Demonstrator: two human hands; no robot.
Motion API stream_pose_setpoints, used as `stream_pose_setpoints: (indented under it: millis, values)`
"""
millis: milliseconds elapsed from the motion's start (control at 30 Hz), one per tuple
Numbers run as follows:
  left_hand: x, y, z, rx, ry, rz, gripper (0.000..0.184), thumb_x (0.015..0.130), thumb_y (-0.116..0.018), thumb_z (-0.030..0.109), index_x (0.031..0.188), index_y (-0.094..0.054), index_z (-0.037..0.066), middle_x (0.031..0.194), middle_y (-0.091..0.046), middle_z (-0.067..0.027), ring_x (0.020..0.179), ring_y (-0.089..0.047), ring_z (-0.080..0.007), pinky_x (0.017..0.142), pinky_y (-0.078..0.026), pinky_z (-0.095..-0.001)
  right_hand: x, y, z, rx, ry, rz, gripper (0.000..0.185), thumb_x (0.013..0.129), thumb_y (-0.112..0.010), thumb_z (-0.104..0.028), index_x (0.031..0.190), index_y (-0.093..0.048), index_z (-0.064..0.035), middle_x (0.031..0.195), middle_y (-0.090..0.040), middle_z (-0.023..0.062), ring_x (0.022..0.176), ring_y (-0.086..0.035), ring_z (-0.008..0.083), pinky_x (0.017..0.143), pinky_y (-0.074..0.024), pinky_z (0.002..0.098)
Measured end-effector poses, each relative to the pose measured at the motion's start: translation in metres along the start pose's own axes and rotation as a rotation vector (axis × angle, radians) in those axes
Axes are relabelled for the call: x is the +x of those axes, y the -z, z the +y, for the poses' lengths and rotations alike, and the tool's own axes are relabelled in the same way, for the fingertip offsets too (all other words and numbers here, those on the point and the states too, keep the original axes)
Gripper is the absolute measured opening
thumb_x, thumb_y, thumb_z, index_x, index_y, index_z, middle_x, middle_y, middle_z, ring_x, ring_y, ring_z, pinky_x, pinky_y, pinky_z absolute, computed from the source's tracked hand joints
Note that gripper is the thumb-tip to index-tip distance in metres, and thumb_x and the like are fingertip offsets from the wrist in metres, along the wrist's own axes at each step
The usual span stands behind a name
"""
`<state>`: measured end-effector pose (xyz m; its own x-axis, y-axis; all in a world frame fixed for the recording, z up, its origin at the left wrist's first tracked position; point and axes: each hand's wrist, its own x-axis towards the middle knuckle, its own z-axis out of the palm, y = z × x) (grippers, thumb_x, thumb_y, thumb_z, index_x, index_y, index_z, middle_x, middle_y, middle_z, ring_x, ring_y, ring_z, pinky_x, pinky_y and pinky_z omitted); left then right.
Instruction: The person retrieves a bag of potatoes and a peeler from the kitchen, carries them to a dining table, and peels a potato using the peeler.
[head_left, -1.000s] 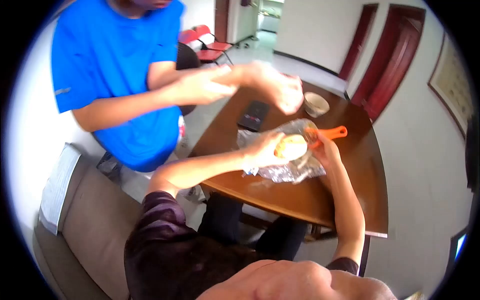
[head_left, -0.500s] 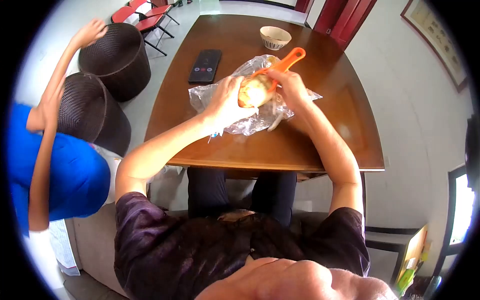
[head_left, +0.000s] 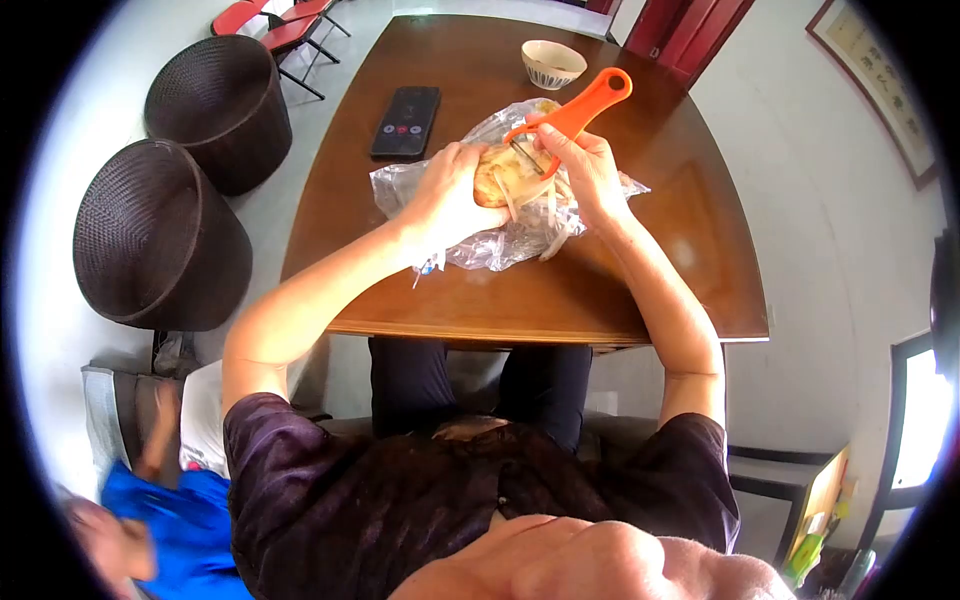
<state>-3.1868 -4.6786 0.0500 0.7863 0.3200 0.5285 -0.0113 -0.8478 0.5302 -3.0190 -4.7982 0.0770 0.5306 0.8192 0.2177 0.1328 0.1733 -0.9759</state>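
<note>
My left hand (head_left: 447, 196) is wrapped round the left side of a pale, partly peeled potato (head_left: 497, 184), holding it above a clear plastic bag. A thin strip of peel hangs from its front. In my right hand (head_left: 588, 172) is an orange peeler (head_left: 598, 101), its handle pointing up and away to the right. The peeler's blade lies across the upper right of the potato. The crumpled plastic bag (head_left: 480, 254) is spread on the table beneath both hands, and pale peel strips (head_left: 556, 243) lie on its right part.
A black phone (head_left: 406, 122) lies on the wooden table (head_left: 450, 310), left of the bag. A patterned bowl (head_left: 553, 66) stands at the far side. Two dark woven tub chairs (head_left: 165, 240) are on the left. Another person in a blue shirt (head_left: 195, 530) is low at the left.
The peeler has turned so its handle points further up and right, its blade now showing on the potato. The person in blue has moved lower at the left, uncovering the woven chairs.
</note>
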Motion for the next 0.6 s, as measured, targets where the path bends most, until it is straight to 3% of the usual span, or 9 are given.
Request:
stream_pose_setpoints:
  millis: [133,200,233,333,367,433,500,533,600]
  values:
    - [0.004,0.004,-0.004,-0.01,0.068,-0.069,0.074,0.065,-0.082,0.02,0.127,-0.047,-0.002,0.114,-0.054,-0.0203,0.112,-0.052,-0.0332,0.097,-0.04,-0.0398,-0.003,0.002,-0.001,-0.047,0.022,-0.023,0.035,0.096,-0.054,-0.031,0.111,-0.065,-0.0014,0.099,-0.062,0.0033,0.098,-0.052,0.0114,0.089,-0.0389,0.0277]
    - [0.009,0.008,-0.01,-0.198,0.187,-0.143,0.073,0.069,-0.081,0.018,0.129,-0.046,-0.002,0.119,-0.055,-0.0189,0.115,-0.052,-0.0283,0.098,-0.041,-0.0368,-0.005,-0.001,-0.003,-0.039,0.021,-0.046,0.036,0.096,-0.054,-0.032,0.11,-0.064,-0.0011,0.1,-0.063,0.0043,0.1,-0.052,0.0121,0.09,-0.0387,0.0284]
    - [0.012,0.008,-0.021,-0.303,0.243,-0.201,0.072,0.074,-0.079,0.023,0.132,-0.044,-0.003,0.128,-0.052,-0.0177,0.12,-0.05,-0.0239,0.101,-0.04,-0.0343,-0.005,-0.003,-0.004,-0.011,0.012,-0.069,0.037,0.096,-0.054,-0.034,0.109,-0.064,-0.0006,0.101,-0.063,0.005,0.101,-0.052,0.0126,0.091,-0.039,0.0289]
    - [0.016,0.024,-0.03,-0.564,0.413,-0.255,0.075,0.086,-0.064,0.048,0.137,-0.04,-0.001,0.134,-0.048,-0.0177,0.125,-0.046,-0.0244,0.105,-0.036,-0.0354,-0.002,0.004,0.006,0.028,-0.024,-0.076,0.039,0.095,-0.054,-0.035,0.109,-0.062,0.0005,0.103,-0.062,0.0059,0.102,-0.052,0.013,0.092,-0.0396,0.0297]
    - [0.022,0.034,-0.027,-0.576,0.422,-0.246,0.07,0.089,-0.057,0.052,0.131,-0.047,-0.003,0.128,-0.053,-0.0158,0.117,-0.05,-0.0212,0.095,-0.044,-0.0327,-0.001,0.008,0.011,0.04,-0.048,-0.062,0.04,0.095,-0.054,-0.036,0.11,-0.061,0.001,0.103,-0.062,0.0061,0.102,-0.053,0.0129,0.092,-0.04,0.03]
    - [0.03,0.054,-0.033,-0.509,0.47,-0.194,0.05,0.092,-0.056,0.043,0.115,-0.059,-0.001,0.109,-0.064,-0.0105,0.093,-0.059,-0.0155,0.076,-0.05,-0.0268,-0.002,0.009,0.011,0.052,-0.064,-0.058,0.04,0.095,-0.054,-0.036,0.111,-0.061,0.0009,0.104,-0.062,0.0061,0.102,-0.053,0.0127,0.092,-0.0405,0.0298]
    - [0.035,0.066,-0.04,-0.125,0.447,-0.192,0.036,0.093,-0.052,0.032,0.098,-0.066,0.0,0.085,-0.067,-0.0043,0.068,-0.057,-0.0117,0.06,-0.045,-0.0219,-0.001,0.011,0.013,0.064,-0.09,-0.049,0.04,0.095,-0.054,-0.035,0.111,-0.06,0.0009,0.105,-0.062,0.0062,0.101,-0.054,0.0126,0.092,-0.0409,0.0296]
    - [0.034,0.066,-0.051,0.024,0.392,-0.155,0.028,0.088,-0.053,0.023,0.088,-0.069,0.0,0.073,-0.067,-0.0046,0.06,-0.058,-0.0156,0.058,-0.045,-0.0255,-0.001,0.011,0.013,0.066,-0.106,-0.054,0.04,0.095,-0.055,-0.035,0.112,-0.06,0.0012,0.105,-0.062,0.0061,0.1,-0.054,0.0124,0.092,-0.041,0.029]
    - [0.032,0.067,-0.064,0.089,0.352,-0.217,0.027,0.087,-0.054,0.022,0.085,-0.069,-0.001,0.071,-0.066,-0.0065,0.061,-0.06,-0.0166,0.058,-0.045,-0.0282,0.001,0.011,0.014,0.066,-0.119,-0.065,0.039,0.095,-0.055,-0.034,0.112,-0.059,0.0014,0.105,-0.062,0.0061,0.099,-0.055,0.0123,0.092,-0.0411,0.0284]
